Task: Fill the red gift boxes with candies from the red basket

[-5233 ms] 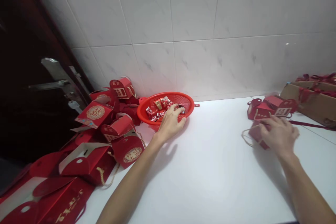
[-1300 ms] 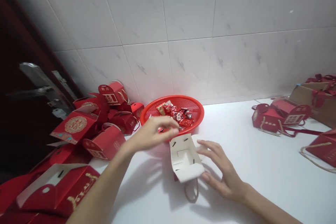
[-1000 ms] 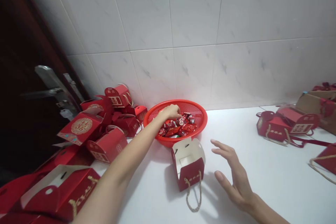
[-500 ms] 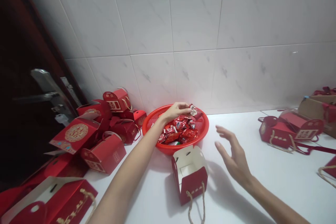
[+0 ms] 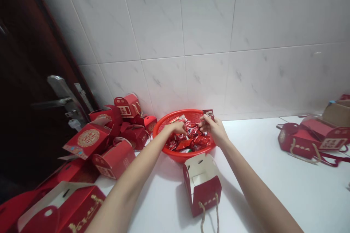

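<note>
A red mesh basket (image 5: 175,157) holds red wrapped candies (image 5: 191,142). My left hand (image 5: 178,127) reaches into its left part, fingers bent down among the candies; whether they grip one is hidden. Over the basket's right side, my right hand (image 5: 213,126) pinches a small dark red packet (image 5: 209,113), its top showing above the fingers. Just in front of the basket, an open dark red box (image 5: 203,189) with a pale inside and rope handle stands on the white table (image 5: 161,204).
Red gift boxes (image 5: 113,158) are piled along the left, some open. More red boxes (image 5: 303,140) and a brown carton (image 5: 336,113) lie at the right. Behind the table rises a tiled wall (image 5: 207,25); a dark door (image 5: 30,80) with a metal handle is at left.
The packet has passed from my left hand to my right hand, which has moved left over the basket. My left hand has gone down into the candies. The view has shifted slightly.
</note>
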{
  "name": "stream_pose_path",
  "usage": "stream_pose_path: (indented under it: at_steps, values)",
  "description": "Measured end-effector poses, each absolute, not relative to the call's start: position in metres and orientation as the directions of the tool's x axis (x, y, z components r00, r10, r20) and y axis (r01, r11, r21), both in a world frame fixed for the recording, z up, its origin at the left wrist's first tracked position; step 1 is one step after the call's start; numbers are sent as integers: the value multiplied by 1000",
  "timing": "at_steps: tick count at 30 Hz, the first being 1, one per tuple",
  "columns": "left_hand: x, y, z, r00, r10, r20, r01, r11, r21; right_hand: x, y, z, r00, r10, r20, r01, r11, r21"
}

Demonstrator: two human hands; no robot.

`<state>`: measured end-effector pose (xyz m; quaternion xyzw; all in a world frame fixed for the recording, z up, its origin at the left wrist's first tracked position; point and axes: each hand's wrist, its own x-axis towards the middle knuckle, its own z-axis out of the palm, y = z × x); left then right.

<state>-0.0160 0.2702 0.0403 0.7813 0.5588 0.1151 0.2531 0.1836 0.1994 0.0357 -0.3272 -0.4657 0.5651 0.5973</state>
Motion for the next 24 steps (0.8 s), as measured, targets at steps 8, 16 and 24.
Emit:
stream_pose_path:
  at_steps: [8,16,24]
  values:
    - [-19,262,42,347,916,-202,766,-152,624,186,206,34,-59,985,163,-474,116,-873]
    - [-12,254,53,280,924,261,194,-320,927,185,208,32,-86,988,130,-493,72,-867]
    - [3,252,49,383,732,564,343,-679,649,191,207,36,-230,970,81,-571,-68,-818]
